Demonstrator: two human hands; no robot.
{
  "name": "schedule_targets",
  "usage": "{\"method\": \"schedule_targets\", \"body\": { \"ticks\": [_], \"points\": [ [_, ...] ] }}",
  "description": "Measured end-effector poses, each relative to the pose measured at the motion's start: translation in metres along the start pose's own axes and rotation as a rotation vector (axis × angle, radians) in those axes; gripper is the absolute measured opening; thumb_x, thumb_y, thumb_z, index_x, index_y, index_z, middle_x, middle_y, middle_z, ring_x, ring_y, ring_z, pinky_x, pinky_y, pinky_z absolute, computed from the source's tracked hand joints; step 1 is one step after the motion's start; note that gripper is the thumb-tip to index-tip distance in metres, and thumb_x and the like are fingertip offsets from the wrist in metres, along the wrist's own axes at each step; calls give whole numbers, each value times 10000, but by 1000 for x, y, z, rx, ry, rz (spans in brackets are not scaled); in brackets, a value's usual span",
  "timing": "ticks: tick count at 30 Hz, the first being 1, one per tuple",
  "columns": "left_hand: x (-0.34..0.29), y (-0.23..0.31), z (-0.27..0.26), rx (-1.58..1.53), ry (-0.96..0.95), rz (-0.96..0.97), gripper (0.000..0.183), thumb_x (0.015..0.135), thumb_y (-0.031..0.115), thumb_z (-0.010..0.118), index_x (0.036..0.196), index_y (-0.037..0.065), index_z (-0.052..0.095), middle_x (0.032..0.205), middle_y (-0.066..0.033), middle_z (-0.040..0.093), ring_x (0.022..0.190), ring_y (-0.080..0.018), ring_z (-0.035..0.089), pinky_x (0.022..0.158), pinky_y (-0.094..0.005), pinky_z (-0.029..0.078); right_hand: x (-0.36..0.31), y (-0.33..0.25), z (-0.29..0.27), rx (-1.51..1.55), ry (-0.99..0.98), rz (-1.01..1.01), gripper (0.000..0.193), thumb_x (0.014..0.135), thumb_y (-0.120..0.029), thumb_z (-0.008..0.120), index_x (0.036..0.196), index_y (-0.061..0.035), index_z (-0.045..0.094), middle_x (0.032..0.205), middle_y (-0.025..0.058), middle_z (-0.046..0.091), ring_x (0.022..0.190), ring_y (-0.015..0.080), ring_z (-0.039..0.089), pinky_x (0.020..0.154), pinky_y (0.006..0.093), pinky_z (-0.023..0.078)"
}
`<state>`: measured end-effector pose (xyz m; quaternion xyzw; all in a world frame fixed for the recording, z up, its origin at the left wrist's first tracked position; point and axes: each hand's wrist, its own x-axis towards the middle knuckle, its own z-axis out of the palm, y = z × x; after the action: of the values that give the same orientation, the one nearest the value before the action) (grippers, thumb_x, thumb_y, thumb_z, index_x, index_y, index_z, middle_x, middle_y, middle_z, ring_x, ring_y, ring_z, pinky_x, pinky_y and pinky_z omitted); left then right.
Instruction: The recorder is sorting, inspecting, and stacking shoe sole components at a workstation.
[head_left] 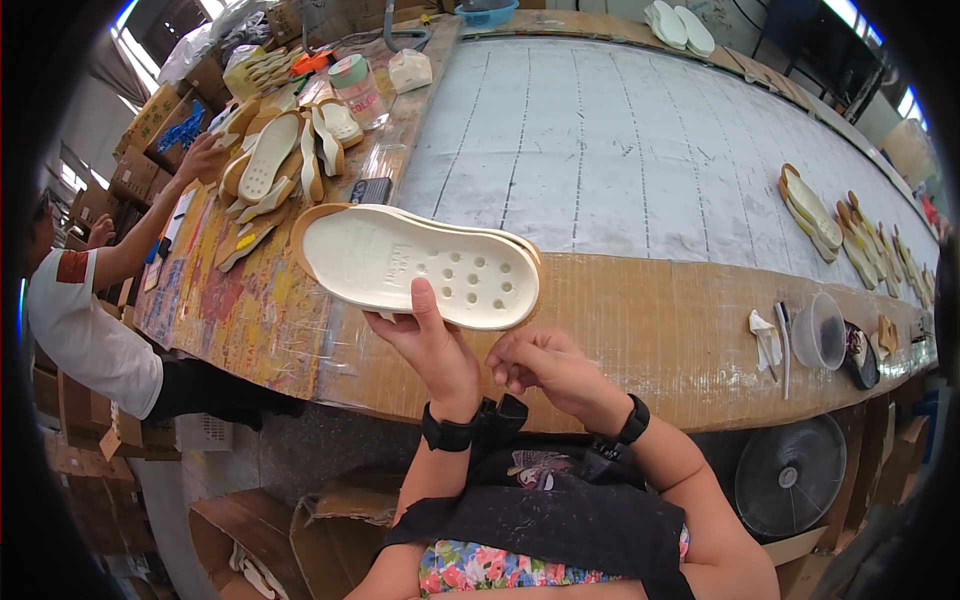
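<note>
Head view | left hand (432,345) pinches the white perforated sole (420,265) at its near long edge, thumb on top, above the table (640,330) edge | right hand (548,368) curled, empty, just beside | sole judged light, flexible foam; best gripped mid-edge, away from the holes.

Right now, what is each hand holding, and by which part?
The left hand holds a cream foam shoe sole with round holes by its near long edge, thumb on top. The right hand is curled below it, holding nothing visible.
</note>
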<state>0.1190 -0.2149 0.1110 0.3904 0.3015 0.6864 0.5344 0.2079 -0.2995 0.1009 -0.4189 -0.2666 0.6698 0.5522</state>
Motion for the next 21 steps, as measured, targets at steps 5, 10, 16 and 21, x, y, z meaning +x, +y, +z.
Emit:
{"method": "schedule_targets", "body": {
  "ticks": [5, 10, 16, 21],
  "points": [
    [3, -1, -7, -161, 5, -196, 658, 838, 251, 580, 1302, 85, 145, 1238, -111, 341, 1107, -196, 416, 883, -334, 423, -1, 4, 6, -62, -44, 32, 241, 854, -199, 483, 839, 6, 610, 672, 31, 586, 568, 62, 515, 530, 172, 407],
    [9, -1, -12, -224, 10, -216, 602, 830, 259, 590, 1262, 89, 207, 1209, -94, 389, 1100, -196, 442, 886, -342, 442, -7, 6, -4, -282, -55, 5, 246, 849, -190, 495, 776, 7, 623, 653, 33, 582, 584, 60, 525, 517, 184, 416],
    [12, -2, -17, -245, -11, -212, 596, 825, 267, 595, 1256, 92, 223, 1197, -90, 409, 1093, -195, 459, 884, -336, 453, -17, 10, 11, -805, 218, -657, 91, 750, -129, 597, 787, -54, 632, 718, 80, 594, 608, 190, 557, 516, 225, 438],
    [4, 0, -12, -274, -25, -325, 547, 849, 271, 559, 1255, 84, 245, 1181, -91, 434, 1067, -195, 484, 865, -336, 463, -7, -2, 17, -1335, 107, -1317, 235, 654, -97, 609, 861, -45, 511, 976, 128, 563, 764, 258, 561, 601, 333, 477]
  ]
}}
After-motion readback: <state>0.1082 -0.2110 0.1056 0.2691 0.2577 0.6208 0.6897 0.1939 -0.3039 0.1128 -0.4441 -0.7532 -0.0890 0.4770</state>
